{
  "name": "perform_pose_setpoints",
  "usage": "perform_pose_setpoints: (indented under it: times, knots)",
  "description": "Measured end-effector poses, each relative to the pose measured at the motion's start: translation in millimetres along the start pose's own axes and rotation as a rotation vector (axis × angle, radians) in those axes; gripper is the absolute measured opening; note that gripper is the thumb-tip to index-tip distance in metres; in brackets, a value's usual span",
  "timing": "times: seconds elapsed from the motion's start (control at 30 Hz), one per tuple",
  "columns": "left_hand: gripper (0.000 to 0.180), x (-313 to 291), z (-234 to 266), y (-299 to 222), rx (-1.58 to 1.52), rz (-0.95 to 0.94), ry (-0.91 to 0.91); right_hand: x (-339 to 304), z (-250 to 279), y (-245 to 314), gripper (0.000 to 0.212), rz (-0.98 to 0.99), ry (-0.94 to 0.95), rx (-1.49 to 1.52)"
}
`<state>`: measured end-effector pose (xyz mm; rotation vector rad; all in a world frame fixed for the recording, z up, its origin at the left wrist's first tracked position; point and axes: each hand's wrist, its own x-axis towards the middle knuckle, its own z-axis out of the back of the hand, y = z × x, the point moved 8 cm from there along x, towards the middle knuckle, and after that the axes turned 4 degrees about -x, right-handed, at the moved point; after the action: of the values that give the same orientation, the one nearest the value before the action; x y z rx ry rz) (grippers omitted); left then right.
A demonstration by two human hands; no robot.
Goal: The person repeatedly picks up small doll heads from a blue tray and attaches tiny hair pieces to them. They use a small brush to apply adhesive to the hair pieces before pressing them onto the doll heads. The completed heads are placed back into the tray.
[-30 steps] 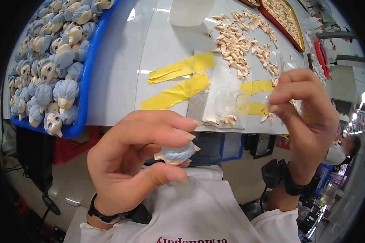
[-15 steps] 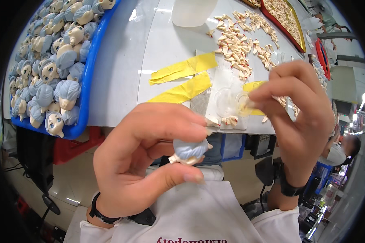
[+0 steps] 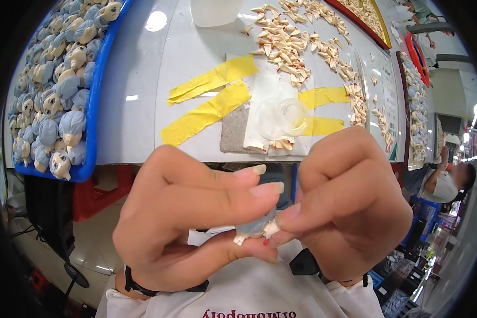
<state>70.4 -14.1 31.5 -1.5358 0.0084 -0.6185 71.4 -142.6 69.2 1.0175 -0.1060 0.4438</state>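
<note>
While both hands meet close under the camera, a small doll head (image 3: 255,227) with pale blue-grey hair sits pinched between them, held in the air in front of the person's chest and clear of the bench (image 3: 143,79). The left hand (image 3: 196,222) closes its grip on the head from the left, thumb underneath and fingers curled over the top. The right hand (image 3: 350,212) closes from the right, its fingertips pressed against the head and against a small cream-coloured piece (image 3: 270,229) at the head's side; the fingers hide most of that piece, so whether it is joined to the head is hard to tell. A dark band circles the left wrist.

On the bench beyond, a blue tray (image 3: 93,106) on the left is packed with more doll heads (image 3: 53,100) of the same kind. Near the middle, strips of yellow tape (image 3: 209,100) lie beside a white sheet (image 3: 275,90) carrying a clear round dish (image 3: 294,114). A scatter of small cream parts (image 3: 291,42) spreads across the far side of the bench. Another person (image 3: 445,183) sits at the right edge, well apart.
</note>
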Motion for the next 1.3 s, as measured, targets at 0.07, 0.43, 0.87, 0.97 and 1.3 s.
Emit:
perform_pose_setpoints:
  times: [0.07,0.43,0.87,0.97,1.3]
  knots:
    - [0.036,0,-3,-7,0.091,-0.030,-0.017,2,0,7,0.024,0.081,-0.003,-0.062]
    - [0.044,1,3,-10,0.210,0.005,-0.035,14,12,-3,0.018,0.024,0.012,-0.069]
    - [0.036,-8,25,0,0.137,0.081,-0.213,58,68,-106,0.012,-0.246,0.146,-0.607]
    - [0.035,-7,27,-1,0.139,0.086,-0.201,56,71,-105,0.011,-0.246,0.103,-0.613]
    - [0.037,-4,24,1,0.161,0.050,-0.084,54,103,-102,0.010,-0.215,0.030,-0.619]
